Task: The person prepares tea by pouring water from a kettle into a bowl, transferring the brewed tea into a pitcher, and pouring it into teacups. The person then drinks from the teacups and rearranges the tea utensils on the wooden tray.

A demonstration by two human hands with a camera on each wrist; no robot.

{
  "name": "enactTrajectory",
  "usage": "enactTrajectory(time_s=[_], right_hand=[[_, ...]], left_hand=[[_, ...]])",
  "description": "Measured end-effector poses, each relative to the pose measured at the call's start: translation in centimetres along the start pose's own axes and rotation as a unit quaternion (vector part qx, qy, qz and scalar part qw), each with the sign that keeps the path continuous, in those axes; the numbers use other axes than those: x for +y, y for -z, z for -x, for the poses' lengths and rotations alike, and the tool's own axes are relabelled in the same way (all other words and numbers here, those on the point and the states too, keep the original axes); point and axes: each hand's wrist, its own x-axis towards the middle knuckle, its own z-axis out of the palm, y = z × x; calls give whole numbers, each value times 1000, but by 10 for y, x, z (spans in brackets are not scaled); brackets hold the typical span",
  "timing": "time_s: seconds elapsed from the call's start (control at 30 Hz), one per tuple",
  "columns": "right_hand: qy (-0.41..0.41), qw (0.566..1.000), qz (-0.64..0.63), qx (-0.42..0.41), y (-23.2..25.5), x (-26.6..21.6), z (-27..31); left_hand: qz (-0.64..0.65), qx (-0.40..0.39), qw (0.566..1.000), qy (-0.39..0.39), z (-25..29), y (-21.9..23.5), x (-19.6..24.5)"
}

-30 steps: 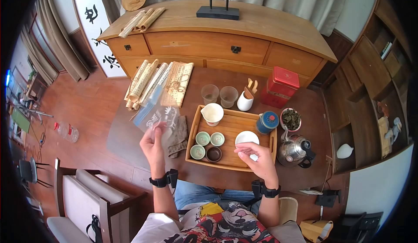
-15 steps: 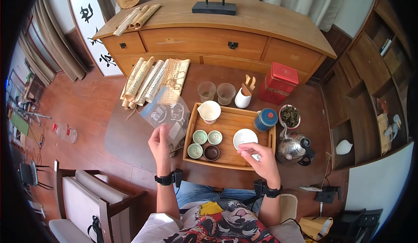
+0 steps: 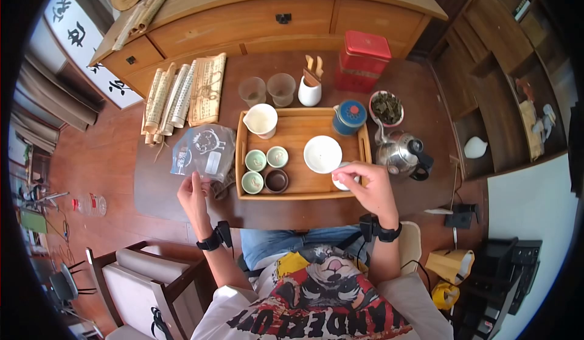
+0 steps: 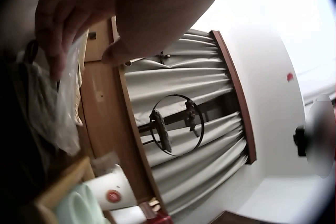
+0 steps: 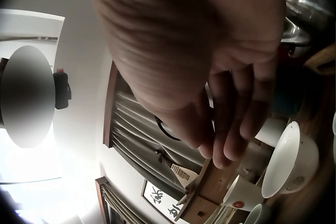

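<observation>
A clear zip bag (image 3: 210, 151) with white cartoon printing and a pale label lies at the left of the tray, partly over a grey cloth (image 3: 222, 189). My left hand (image 3: 193, 203) is at the bag's near edge, fingertips right against it. In the left wrist view its thumb stands apart from the fingers, beside the bag (image 4: 65, 124). Over the tray's front right corner hovers my right hand (image 3: 371, 188), fingers loosely bent and holding nothing visible. It partly hides a small white piece (image 3: 345, 183). Just beyond is a white bowl (image 3: 323, 154).
The wooden tray (image 3: 298, 195) also bears small green cups (image 3: 255, 160), a dark cup (image 3: 277, 181), a white pitcher (image 3: 261, 121) and a blue canister (image 3: 350, 118). A steel kettle (image 3: 398, 154) and a bowl of leaves (image 3: 387, 108) stand right; scrolls (image 3: 176, 96) lie left.
My left hand has brought the bag down from the air onto the table beside the tray, and its thumb is now apart. The right hand stays near the white bowl. The head view tilts lower.
</observation>
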Motion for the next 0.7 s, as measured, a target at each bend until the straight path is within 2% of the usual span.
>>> enactTrajectory(time_s=[0.07,0.1,0.2,0.27,0.33,0.4,0.47,0.5,0.53,0.6,0.67,0.7], right_hand=[[-12,1000,3,11,8,3,7],[-12,999,13,31,13,5,10],[-20,997,9,75,27,7,19],[13,985,44,168,37,8,28],[38,964,59,258,51,17,34],[61,931,57,356,68,38,41],[39,880,55,470,80,45,44],[47,862,114,491,88,47,46],[46,860,117,494,94,48,47],[31,826,134,546,103,57,47],[18,832,146,535,107,80,52],[-4,851,132,509,109,92,54]], left_hand=[[-153,-33,988,11,2,8,11],[-196,1,980,-29,3,8,7],[-238,-6,971,-33,10,11,22],[-228,-21,972,-50,15,4,25],[-134,-82,982,-106,19,-5,27],[-100,-124,980,-116,35,-28,42],[-65,-162,976,-126,54,-56,52],[-57,-201,969,-132,63,-70,55],[-47,-238,960,-137,73,-85,58],[-32,-337,932,-133,96,-118,73],[-32,-415,896,-157,119,-151,78],[-38,-456,863,-214,132,-170,91]])
